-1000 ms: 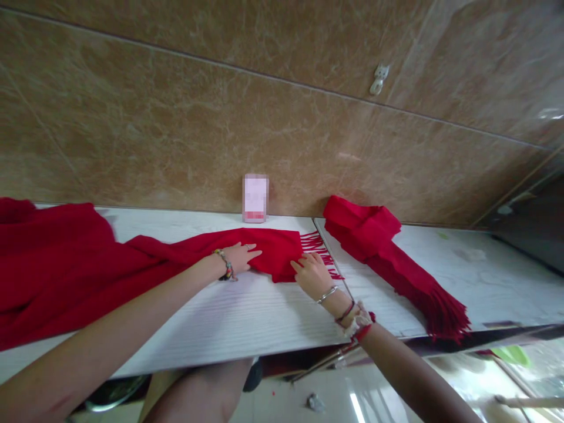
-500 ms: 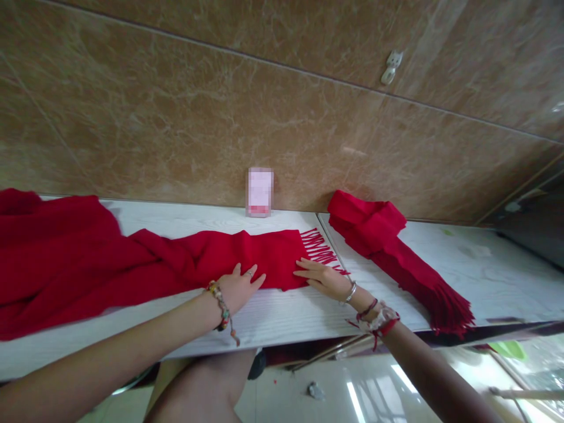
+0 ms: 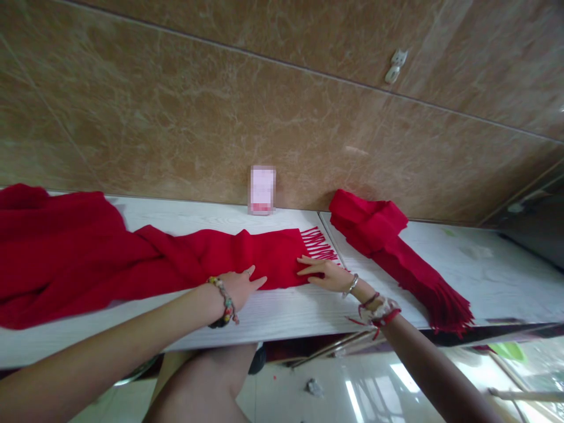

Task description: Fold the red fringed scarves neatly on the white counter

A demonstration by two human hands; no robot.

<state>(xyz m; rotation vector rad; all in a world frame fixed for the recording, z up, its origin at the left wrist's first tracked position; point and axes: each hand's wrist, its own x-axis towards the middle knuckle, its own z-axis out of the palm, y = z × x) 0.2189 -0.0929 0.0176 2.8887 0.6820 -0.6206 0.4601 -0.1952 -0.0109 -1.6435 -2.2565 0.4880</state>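
A long red scarf [image 3: 211, 249] lies stretched along the white surface, bunched and rumpled at the left, flatter toward its fringed right end. My left hand [image 3: 238, 286] rests on its near edge, fingers apart, with a ring and a beaded bracelet. At the fringed end, my right hand [image 3: 326, 275] touches the scarf's corner with its fingers spread. It wears a metal bangle and a pale wristband. Farther right lies a second red scarf [image 3: 374, 229], folded over at the back, its fringe hanging toward the front edge.
A small pink-and-white box [image 3: 263, 191], blurred out, stands against the brown marbled wall [image 3: 176, 117]. A white clip-like holder [image 3: 396, 66] is stuck on the wall. A seam crosses the white tabletop [image 3: 273, 320]. Below are my knee and a shiny floor [image 3: 326, 405].
My left hand's fingers have drawn slightly closer together and lower on the scarf's near edge. My right hand stays at the fringed end. The view has shifted slightly.
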